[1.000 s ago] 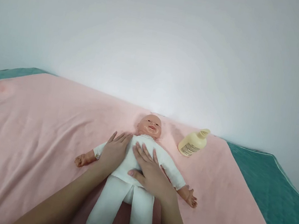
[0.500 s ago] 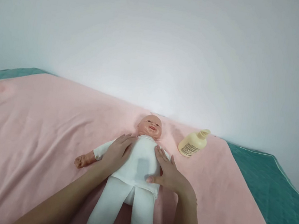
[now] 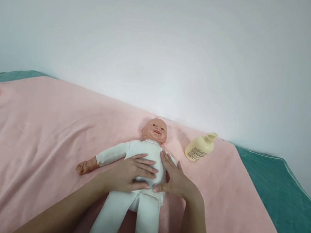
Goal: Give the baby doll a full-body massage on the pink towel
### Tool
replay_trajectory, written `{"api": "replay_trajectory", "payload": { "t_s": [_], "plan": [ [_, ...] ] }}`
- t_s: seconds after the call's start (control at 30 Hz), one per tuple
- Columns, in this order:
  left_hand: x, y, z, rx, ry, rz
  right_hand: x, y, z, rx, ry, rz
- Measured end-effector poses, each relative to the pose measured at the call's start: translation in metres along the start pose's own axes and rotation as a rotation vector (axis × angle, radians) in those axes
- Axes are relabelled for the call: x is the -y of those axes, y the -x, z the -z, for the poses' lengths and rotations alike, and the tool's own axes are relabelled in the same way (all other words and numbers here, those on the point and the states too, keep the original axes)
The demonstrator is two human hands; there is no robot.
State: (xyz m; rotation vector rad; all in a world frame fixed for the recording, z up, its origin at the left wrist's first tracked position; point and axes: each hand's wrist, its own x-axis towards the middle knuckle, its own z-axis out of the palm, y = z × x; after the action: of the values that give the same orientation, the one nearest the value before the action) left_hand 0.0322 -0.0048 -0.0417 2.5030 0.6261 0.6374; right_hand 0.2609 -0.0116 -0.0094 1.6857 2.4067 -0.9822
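Observation:
A baby doll (image 3: 144, 218) in a white top and trousers lies on its back on the pink blanket, its head away from me. Across the middle of its belly rests my left hand (image 3: 131, 173), palm down with fingers spread. My right hand (image 3: 173, 179) lies on the side of the doll's chest, fingers apart, its thumb tip near my left thumb. Both hands touch the top and hold nothing. The doll's arm on the left is stretched out; the other is mostly hidden behind my right hand.
A pale yellow pump bottle (image 3: 199, 148) stands to the right of the doll's head. Under the wrinkled pink blanket (image 3: 48, 128), a green cover (image 3: 283, 201) shows at both sides. A plain white wall (image 3: 165, 48) rises behind.
My left hand has moved right, from the side of the doll's chest onto its belly, with fingers now more spread. My right hand has hardly moved.

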Motion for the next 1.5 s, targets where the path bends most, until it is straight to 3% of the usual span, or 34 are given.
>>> {"api": "replay_trajectory", "payload": {
  "t_s": [0.13,0.47,0.63,0.77,0.97,1.07,1.33,1.5],
  "plan": [
    [0.007,-0.002,-0.002,-0.025,-0.096,0.071,0.002,0.0,0.0,0.013,0.003,-0.027],
    [0.028,-0.002,-0.017,-0.307,-0.357,0.408,0.003,0.0,0.0,0.02,0.027,-0.043],
    [0.036,0.003,-0.015,-0.378,-0.527,0.559,0.008,0.005,0.002,0.022,0.018,-0.045],
    [0.043,0.009,-0.014,-0.353,-0.591,0.575,0.025,0.01,0.0,0.01,0.031,-0.003],
    [0.045,0.01,-0.013,-0.335,-0.604,0.566,0.063,0.012,-0.016,0.068,0.032,0.298],
    [0.044,0.01,-0.013,-0.319,-0.609,0.568,0.069,0.006,-0.023,0.07,0.036,0.367],
    [0.047,0.009,-0.015,-0.339,-0.627,0.575,0.052,-0.021,-0.028,-0.129,0.104,0.18],
    [0.047,0.009,-0.015,-0.339,-0.631,0.572,0.036,-0.023,-0.026,-0.16,0.069,0.094]
  ]
}}
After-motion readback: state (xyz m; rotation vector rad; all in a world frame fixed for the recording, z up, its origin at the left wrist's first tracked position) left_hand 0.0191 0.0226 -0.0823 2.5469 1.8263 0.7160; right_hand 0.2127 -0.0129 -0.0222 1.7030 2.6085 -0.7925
